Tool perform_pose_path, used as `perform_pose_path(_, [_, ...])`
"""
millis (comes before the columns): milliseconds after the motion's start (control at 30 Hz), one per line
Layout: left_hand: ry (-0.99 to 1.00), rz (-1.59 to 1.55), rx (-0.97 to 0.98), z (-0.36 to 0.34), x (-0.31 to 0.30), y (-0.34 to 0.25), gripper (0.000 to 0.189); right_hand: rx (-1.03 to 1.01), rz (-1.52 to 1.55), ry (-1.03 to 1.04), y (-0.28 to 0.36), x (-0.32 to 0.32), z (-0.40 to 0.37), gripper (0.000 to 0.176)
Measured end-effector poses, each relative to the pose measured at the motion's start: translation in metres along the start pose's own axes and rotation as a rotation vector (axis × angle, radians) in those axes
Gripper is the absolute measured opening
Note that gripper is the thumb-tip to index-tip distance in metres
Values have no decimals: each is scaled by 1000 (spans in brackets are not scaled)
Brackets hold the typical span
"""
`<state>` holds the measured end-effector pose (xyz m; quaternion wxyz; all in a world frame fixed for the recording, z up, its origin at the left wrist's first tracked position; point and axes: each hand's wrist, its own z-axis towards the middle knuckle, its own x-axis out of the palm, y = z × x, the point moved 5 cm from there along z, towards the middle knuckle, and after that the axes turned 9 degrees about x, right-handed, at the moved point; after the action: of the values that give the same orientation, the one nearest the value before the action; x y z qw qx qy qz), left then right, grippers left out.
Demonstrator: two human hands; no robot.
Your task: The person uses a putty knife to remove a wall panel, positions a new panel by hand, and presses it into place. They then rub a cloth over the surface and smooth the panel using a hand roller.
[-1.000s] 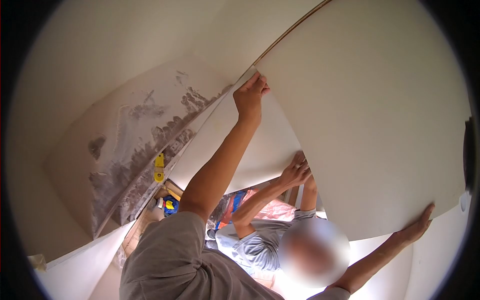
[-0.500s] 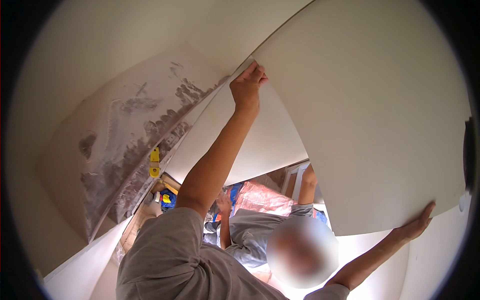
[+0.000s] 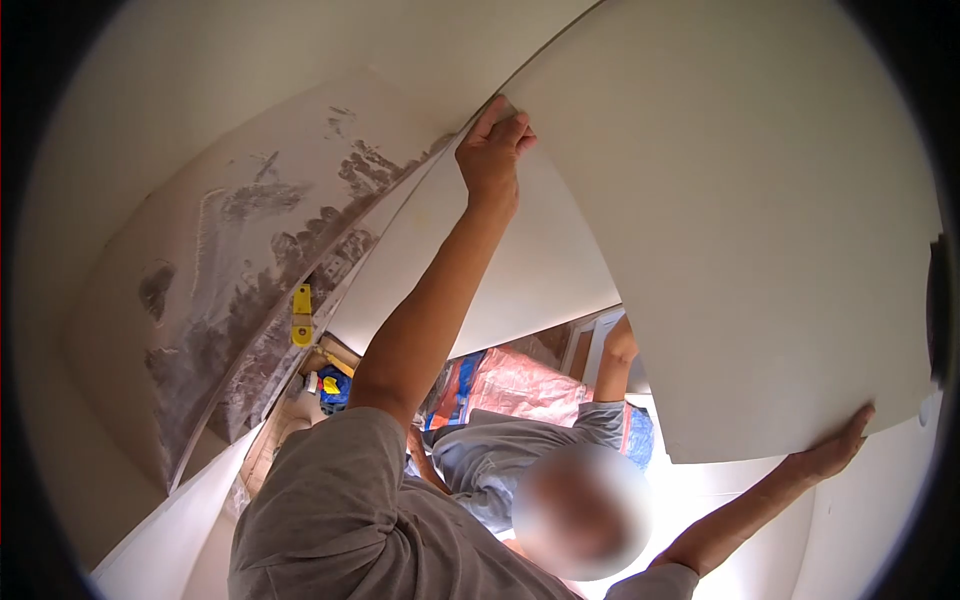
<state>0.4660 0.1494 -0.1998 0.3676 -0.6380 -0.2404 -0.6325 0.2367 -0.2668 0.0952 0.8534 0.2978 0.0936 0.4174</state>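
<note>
A large smooth white panel point(image 3: 760, 230) fills the right of the view, its edges bowed by the wide lens. My left hand point(image 3: 492, 150) is raised high and closed at the panel's left edge, with fingertips curled over the rim. At the panel's lower right corner, my right hand point(image 3: 838, 447) grips the bottom edge; part of it is hidden by the panel. Behind my left forearm lies a second pale, flat surface point(image 3: 520, 255).
A dusty, smudged brown-grey board point(image 3: 250, 230) stands at left, with a small yellow piece point(image 3: 302, 315) by its edge. A co-worker in a grey shirt point(image 3: 500, 455) is close below, one arm raised near the panel. Behind lies reddish plastic sheeting point(image 3: 520, 385).
My left hand has shifted slightly up and its fingers reach further along the edge. The co-worker's head has moved a little left, and their lower hand has dropped behind my arm.
</note>
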Motion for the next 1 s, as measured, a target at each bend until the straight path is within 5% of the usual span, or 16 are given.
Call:
perform_pose_path(200, [65, 63, 124, 10, -8, 12, 58, -94, -35, -105, -29, -29, 26, 57])
perform_pose_path(433, [51, 48, -7, 15, 0, 5, 58, 41, 195, 145, 2, 18, -3, 48])
perform_pose_path(1000, [82, 24, 8, 12, -12, 8, 54, 60, 112, 123, 0, 17, -8, 50])
